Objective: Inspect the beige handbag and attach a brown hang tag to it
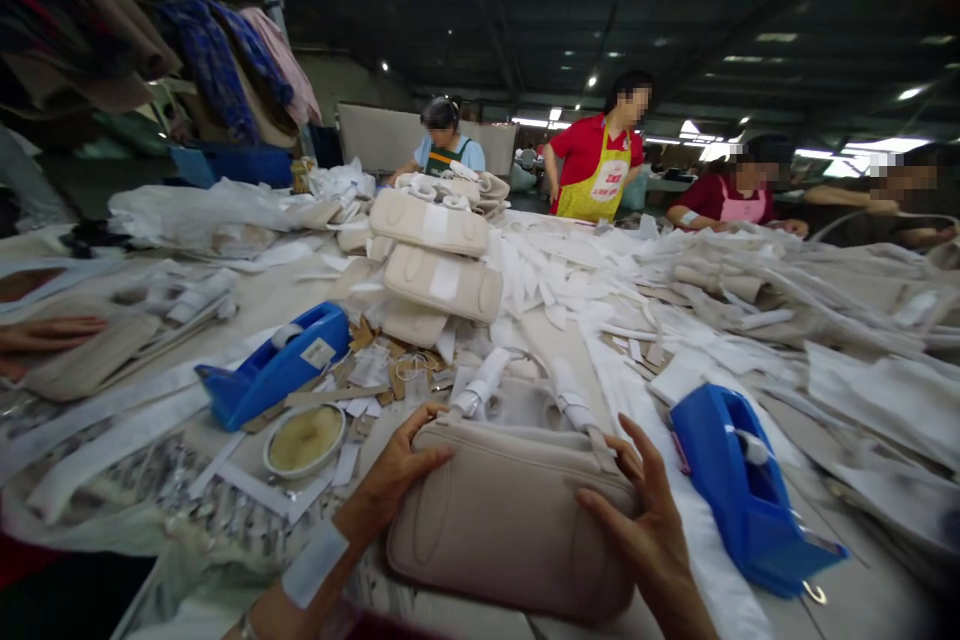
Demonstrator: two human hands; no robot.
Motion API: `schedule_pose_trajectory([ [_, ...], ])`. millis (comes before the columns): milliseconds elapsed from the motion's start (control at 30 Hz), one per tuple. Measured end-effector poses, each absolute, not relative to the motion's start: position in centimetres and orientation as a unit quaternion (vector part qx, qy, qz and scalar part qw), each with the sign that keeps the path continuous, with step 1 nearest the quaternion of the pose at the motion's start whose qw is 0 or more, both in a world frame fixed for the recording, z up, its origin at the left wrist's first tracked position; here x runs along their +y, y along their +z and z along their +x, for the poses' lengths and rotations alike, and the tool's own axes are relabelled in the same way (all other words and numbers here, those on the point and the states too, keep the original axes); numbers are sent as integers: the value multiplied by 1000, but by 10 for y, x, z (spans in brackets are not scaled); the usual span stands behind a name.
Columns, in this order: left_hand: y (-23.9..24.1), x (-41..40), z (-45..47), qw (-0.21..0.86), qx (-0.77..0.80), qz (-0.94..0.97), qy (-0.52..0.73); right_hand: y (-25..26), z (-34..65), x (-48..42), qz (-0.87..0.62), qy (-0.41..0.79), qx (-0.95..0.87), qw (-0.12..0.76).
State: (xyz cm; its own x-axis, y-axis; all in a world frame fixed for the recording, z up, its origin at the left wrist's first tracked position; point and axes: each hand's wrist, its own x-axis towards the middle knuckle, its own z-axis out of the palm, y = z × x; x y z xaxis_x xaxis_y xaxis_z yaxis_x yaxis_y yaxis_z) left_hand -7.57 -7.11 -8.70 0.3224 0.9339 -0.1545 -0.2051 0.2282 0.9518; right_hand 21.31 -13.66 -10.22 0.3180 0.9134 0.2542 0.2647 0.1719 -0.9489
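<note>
A beige handbag (pixel 510 520) stands on the table close in front of me, its straps wrapped in white material (pixel 484 380). At its upper left corner, my left hand (pixel 409 465) grips the edge, thumb on the front face and fingers behind. My right hand (pixel 637 500) holds the right side, with the thumb on the front and some fingers raised behind the top edge. White padding shows in the opening of the bag. Beyond it lies a stack of similar beige bags (pixel 442 285) with white wrapping.
Blue tape dispensers stand left (pixel 277 365) and right (pixel 742 490). A white bowl of yellowish paste (pixel 304 440) sits near cardboard scraps (pixel 390 360). Another person's hand (pixel 52 335) rests at far left. Several co-workers, one in a yellow apron (pixel 604 180), are across the table.
</note>
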Motion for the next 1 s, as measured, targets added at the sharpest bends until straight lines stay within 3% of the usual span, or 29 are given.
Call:
schedule_pose_trajectory([
  [1000, -100, -51, -64, 476, 521, 608, 365, -118, 211, -113, -661, 269, -510, 480],
])
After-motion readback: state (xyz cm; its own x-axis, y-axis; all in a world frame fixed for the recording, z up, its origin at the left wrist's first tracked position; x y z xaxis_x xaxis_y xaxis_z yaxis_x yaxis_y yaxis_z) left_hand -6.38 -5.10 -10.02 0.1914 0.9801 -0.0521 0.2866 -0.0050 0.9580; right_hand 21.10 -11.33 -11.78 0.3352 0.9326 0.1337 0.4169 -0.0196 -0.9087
